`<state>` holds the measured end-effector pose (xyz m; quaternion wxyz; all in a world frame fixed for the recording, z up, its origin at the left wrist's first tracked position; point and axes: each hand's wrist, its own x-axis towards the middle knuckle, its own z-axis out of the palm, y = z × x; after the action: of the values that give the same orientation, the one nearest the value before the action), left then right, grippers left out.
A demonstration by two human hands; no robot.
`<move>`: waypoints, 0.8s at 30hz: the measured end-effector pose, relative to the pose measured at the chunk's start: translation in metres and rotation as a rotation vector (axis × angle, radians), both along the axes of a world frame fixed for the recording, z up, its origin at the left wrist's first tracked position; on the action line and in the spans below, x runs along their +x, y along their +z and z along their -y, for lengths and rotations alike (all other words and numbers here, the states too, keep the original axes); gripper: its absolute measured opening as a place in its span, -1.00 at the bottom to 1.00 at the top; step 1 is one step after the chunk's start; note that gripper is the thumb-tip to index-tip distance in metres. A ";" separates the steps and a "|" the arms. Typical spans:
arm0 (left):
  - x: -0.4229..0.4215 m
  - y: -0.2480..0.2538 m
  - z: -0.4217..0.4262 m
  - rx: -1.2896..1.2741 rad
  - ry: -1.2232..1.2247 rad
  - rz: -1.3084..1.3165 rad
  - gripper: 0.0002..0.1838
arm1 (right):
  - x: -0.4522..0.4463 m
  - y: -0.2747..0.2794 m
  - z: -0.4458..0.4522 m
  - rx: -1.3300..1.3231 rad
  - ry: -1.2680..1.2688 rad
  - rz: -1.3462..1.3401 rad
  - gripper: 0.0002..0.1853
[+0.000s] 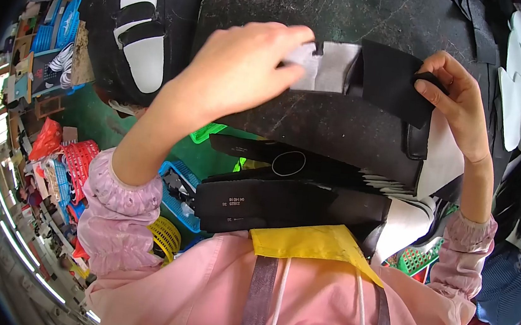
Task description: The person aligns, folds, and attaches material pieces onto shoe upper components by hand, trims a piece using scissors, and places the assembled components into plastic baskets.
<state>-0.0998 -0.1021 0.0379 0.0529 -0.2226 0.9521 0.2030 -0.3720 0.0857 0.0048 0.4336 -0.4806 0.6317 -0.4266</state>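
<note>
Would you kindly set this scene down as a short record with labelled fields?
Left hand: left hand over the left end of a pale strip; contact unclear
Right hand: right hand pinching a black piece at its right side
Surface: dark, scuffed worktop
Far left of worktop: black and white pieces
Far right: white pieces
Near the chest: yellow flap

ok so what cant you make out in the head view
Head view:
Pale strip: its left end, hidden behind the left hand.
Dark work surface: its far edge, cut off by the picture's top.
Dark panel nearer the body: its printing, too small.
</note>
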 end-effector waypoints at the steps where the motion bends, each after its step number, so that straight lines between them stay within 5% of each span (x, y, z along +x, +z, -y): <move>1: -0.006 0.017 0.000 0.071 0.126 0.130 -0.58 | -0.002 -0.002 -0.001 -0.030 0.010 0.003 -0.88; 7: 0.019 -0.012 0.011 0.239 0.035 -0.422 -0.68 | 0.013 0.011 0.012 0.034 0.051 0.197 -0.87; 14: 0.022 -0.004 0.014 0.438 0.190 -0.375 -0.60 | 0.068 0.014 0.057 0.034 0.155 0.127 -0.84; 21: 0.019 -0.005 0.009 0.347 0.178 -0.379 -0.59 | 0.072 0.008 0.064 0.042 0.085 -0.051 -0.80; 24: 0.017 -0.008 0.008 0.336 0.124 -0.443 -0.59 | 0.071 0.004 0.057 -0.208 0.010 -0.294 -0.80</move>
<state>-0.0826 -0.1100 0.0295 -0.1329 -0.2185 0.8780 0.4045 -0.3007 0.0284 0.0090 0.2865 -0.5832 0.6383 -0.4127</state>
